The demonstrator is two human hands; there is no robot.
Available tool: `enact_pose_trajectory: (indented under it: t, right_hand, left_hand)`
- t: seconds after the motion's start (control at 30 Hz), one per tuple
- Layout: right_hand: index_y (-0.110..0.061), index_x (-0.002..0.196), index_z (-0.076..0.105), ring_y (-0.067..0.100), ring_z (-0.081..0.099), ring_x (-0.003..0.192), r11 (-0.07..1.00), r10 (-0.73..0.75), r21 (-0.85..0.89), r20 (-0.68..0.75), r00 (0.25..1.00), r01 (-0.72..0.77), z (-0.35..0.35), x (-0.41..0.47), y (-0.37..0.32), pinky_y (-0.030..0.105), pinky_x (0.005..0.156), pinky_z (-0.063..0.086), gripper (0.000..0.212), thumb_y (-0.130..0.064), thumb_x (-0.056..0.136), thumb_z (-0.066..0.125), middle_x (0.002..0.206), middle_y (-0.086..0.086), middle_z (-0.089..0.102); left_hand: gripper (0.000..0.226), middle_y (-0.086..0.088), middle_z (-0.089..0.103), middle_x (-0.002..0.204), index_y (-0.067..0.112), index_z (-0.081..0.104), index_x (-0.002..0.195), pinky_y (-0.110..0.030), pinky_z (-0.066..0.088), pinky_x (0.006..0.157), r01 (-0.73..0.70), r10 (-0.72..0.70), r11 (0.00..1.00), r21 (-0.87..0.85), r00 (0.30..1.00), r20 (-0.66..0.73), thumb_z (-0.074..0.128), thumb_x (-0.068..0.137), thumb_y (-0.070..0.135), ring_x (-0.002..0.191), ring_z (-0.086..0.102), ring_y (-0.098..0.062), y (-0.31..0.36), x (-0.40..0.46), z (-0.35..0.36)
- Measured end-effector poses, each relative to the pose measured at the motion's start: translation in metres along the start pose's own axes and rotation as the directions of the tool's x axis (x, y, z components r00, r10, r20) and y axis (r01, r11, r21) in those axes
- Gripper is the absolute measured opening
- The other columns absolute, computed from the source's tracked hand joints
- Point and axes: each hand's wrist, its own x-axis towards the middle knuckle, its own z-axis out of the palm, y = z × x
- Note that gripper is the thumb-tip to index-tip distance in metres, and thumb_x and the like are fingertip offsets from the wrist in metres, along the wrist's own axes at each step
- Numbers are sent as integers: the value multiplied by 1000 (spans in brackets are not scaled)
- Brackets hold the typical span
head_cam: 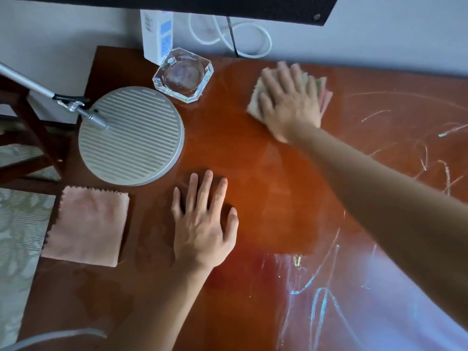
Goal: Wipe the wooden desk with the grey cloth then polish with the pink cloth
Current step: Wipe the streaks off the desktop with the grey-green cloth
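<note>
The glossy wooden desk (266,173) fills most of the view, with chalk-like scribbles across its right and lower right parts. My right hand (288,102) lies flat with spread fingers on a folded greyish cloth (254,102) near the desk's far edge, pressing it against the wood. A pink edge shows under that cloth at its right side. My left hand (202,224) rests palm down on bare wood near the middle, fingers straight. A folded pink cloth (87,226) with zigzag edges lies at the front left of the desk, a little left of my left hand.
A round ribbed lamp base (131,135) with a metal arm (30,84) stands at the left. Behind it sit a glass ashtray (183,74) and a white box (157,34). A white cable (253,39) loops against the wall. A patterned chair seat (17,249) is left of the desk.
</note>
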Motion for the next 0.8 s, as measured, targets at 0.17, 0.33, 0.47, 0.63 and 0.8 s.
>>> enact_pose_trajectory:
  t: [0.17, 0.33, 0.47, 0.63, 0.8]
  right_hand:
    - [-30, 163, 20, 30, 6, 158, 961, -275, 33, 36, 961, 274, 29, -121, -46, 53, 127, 3, 61, -51, 106, 16, 171, 3, 15]
    - [-37, 163, 10, 26, -1, 158, 958, -282, -23, 78, 956, 285, 22, -116, 3, 51, 127, -3, 61, -57, 106, 9, 172, 0, 8]
    - [-38, 162, 12, 26, 0, 158, 991, -128, -46, 18, 992, 129, 9, -44, 25, 53, 126, 0, 62, -57, 103, 6, 172, -1, 7]
    - [-36, 163, 12, 27, -2, 158, 995, -99, -23, 9, 995, 99, 10, -35, 8, 55, 125, -1, 62, -54, 104, 6, 172, 0, 5]
    - [-32, 164, 14, 29, 1, 158, 984, -177, 21, 24, 984, 176, 29, -152, -17, 56, 126, 3, 60, -52, 107, 13, 172, 3, 9]
  left_hand:
    - [58, -9, 35, 164, 19, 47, 148, -61, 15, 123, -4, 4, 1000, -5, 1000, -27, 38, 99, 49, 154, 24, -31, -1, -1, 3]
    - [60, -8, 33, 165, 24, 39, 154, -57, 9, 124, 3, -3, 1000, -6, 1000, -21, 33, 101, 52, 155, 22, -30, -1, 1, 3]
    - [59, -7, 32, 165, 25, 38, 154, -57, 9, 124, -3, 3, 1000, -7, 1000, -15, 34, 101, 52, 156, 21, -30, -1, 2, 3]
    - [60, -8, 34, 165, 23, 43, 152, -58, 10, 124, -9, 9, 999, -37, 1000, -23, 36, 100, 51, 155, 22, -31, -3, 2, 2]
    - [55, -9, 41, 160, 20, 52, 148, -60, 13, 123, -10, 3, 991, -133, 999, -53, 42, 99, 43, 153, 27, -31, -3, 0, -1]
